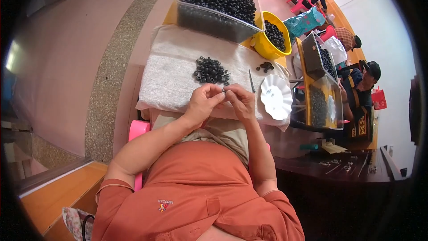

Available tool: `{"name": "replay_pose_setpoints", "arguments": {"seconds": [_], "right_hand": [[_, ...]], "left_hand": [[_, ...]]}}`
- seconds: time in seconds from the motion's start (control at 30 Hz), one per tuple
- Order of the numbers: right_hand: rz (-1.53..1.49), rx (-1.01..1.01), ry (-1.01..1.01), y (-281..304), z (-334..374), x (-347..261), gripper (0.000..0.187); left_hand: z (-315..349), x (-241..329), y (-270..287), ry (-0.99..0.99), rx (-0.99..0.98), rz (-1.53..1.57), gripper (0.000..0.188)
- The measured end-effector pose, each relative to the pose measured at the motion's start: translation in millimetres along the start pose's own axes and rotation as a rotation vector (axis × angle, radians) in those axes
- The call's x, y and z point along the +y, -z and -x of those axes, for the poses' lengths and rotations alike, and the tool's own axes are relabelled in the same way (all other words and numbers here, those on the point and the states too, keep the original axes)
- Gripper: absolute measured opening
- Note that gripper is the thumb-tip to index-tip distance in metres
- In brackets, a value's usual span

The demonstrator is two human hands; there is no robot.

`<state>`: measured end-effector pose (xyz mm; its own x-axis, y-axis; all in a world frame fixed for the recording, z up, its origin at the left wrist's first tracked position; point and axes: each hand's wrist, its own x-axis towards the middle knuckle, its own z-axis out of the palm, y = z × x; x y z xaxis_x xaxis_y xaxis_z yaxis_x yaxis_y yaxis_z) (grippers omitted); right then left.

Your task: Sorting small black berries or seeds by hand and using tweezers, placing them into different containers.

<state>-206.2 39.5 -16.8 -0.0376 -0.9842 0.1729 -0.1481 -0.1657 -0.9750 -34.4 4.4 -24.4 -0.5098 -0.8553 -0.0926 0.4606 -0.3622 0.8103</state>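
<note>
My left hand and my right hand meet over the near part of a white cloth. Both are closed, fingertips pinched together on a small dark piece, mostly hidden by the fingers. Just beyond them lies a heap of small black ring-shaped parts. To the right rest a thin dark pointed tool, a few loose black parts and a white scalloped dish, which holds some tiny specks.
A clear plastic bin full of black parts stands at the far edge, beside a yellow basin of the same. People work at tables on the right, one near more bins. A dark table with small metal tools is at lower right.
</note>
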Motion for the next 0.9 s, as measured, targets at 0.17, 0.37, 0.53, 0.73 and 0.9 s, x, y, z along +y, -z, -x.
{"name": "replay_pose_setpoints", "arguments": {"seconds": [0.17,0.37,0.53,0.73,0.9], "right_hand": [[0.04,-0.017,0.004,2,1,1,0.015],[0.349,0.011,0.066,13,-10,-10,0.014],[0.742,0.002,0.1,12,-25,-16,0.016],[0.805,0.034,0.28,23,-46,-4,0.021],[0.963,-0.119,0.201,23,-56,-13,0.021]], "left_hand": [[0,-3,0,0.0,-0.014,0.054,0.012],[1,4,0,0.092,0.048,-0.044,0.013],[-2,-1,5,0.023,0.036,-0.096,0.014],[-3,3,3,0.052,0.028,-0.053,0.011],[-3,4,4,0.07,0.029,-0.02,0.011]]}}
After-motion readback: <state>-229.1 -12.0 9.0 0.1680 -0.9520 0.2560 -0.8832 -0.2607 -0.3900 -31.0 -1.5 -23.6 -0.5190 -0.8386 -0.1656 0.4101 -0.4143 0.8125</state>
